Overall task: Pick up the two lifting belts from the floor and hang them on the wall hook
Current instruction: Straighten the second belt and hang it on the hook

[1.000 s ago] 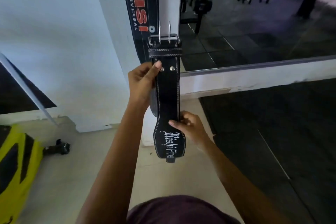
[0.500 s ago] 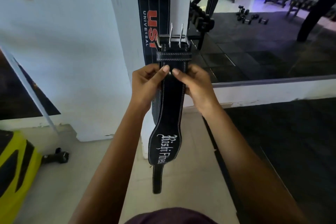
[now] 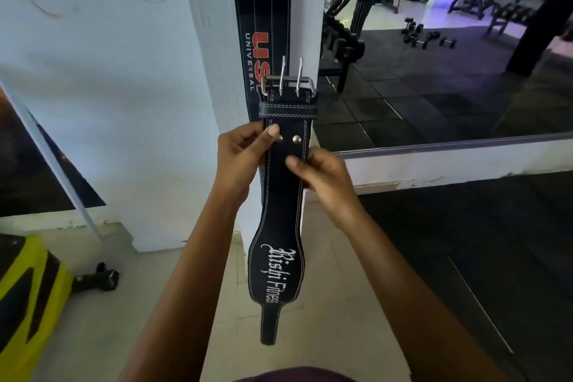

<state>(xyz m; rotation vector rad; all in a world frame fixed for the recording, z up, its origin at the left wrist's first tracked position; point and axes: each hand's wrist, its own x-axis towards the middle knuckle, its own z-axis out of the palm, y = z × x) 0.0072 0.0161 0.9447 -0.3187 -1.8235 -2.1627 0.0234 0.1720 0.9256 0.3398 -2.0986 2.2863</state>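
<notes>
While the second belt [image 3: 283, 195] hangs lengthwise in front of the white pillar [image 3: 214, 102], both hands pinch it just below the buckle [image 3: 286, 82]. The left hand [image 3: 240, 158] closes on the left edge with its thumb laid beside the two rivets; the right hand [image 3: 322, 177] closes on the right edge slightly lower, thumb across the front face. The first belt [image 3: 263, 25], marked in red letters, hangs flat against the pillar directly behind, running out of the top of the view. The wall hook itself lies above the frame and cannot be seen.

Judged from this position, the step in hand is raising the buckle end to the hook. It is best done by keeping the buckle frame square and uppermost, with the two loose prongs clear of the belt behind, so that they do not snag its stitching. The weight of the tail should hang free until the frame seats.

Nearby stand a wall mirror [image 3: 449, 56] at right, a yellow object [image 3: 28, 304] and a small black handle [image 3: 99, 277] on the tiled floor [image 3: 155, 304] at left; none obstructs the lift.
</notes>
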